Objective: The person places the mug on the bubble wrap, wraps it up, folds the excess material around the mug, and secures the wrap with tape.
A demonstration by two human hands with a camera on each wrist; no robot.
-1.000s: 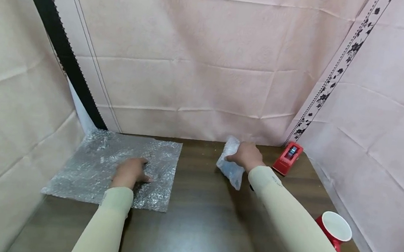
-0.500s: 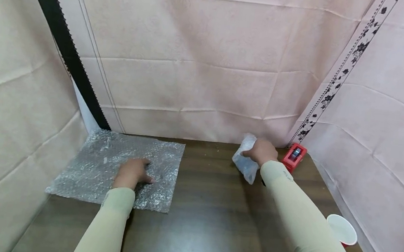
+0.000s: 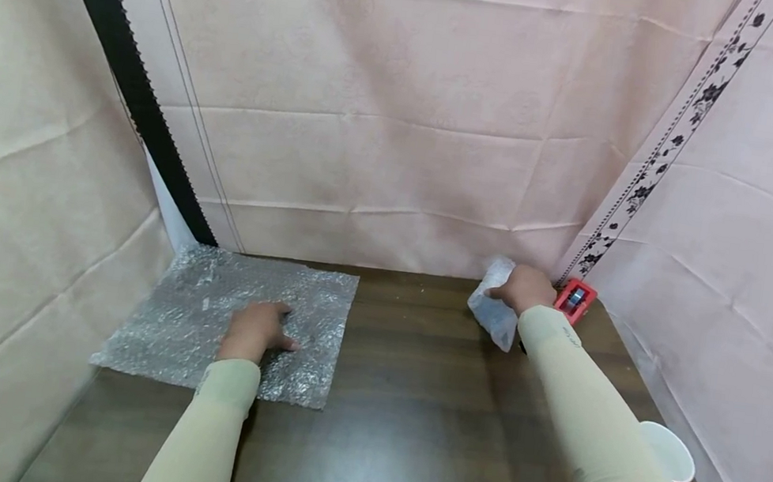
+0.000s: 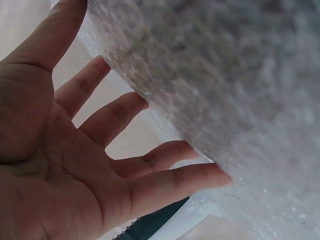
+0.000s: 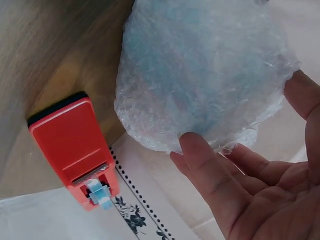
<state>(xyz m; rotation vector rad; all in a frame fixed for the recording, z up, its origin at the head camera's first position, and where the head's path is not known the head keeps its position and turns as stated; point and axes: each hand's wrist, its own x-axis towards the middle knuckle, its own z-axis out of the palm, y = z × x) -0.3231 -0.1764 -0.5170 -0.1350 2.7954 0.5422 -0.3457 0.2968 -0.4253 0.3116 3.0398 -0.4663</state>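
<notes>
A flat sheet of bubble wrap lies at the table's back left. My left hand rests on it; in the left wrist view, its spread fingers touch the bubble wrap with their tips. At the back right, my right hand grips a small bundle wrapped in bubble wrap, thumb and fingertips at its edges in the right wrist view. Something pale blue shows through the wrapping, its kind hidden. Just right of that hand stands a red tape dispenser, partly covered by the hand in the head view.
Behind my right sleeve, the white inside of a cup shows near the table's right edge. Pale cloth walls enclose the brown wooden table at the back and both sides.
My right hand has moved right with the wrapped bundle, up to the tape dispenser. The right sleeve now covers more of the red cup. My left hand stays on the sheet.
</notes>
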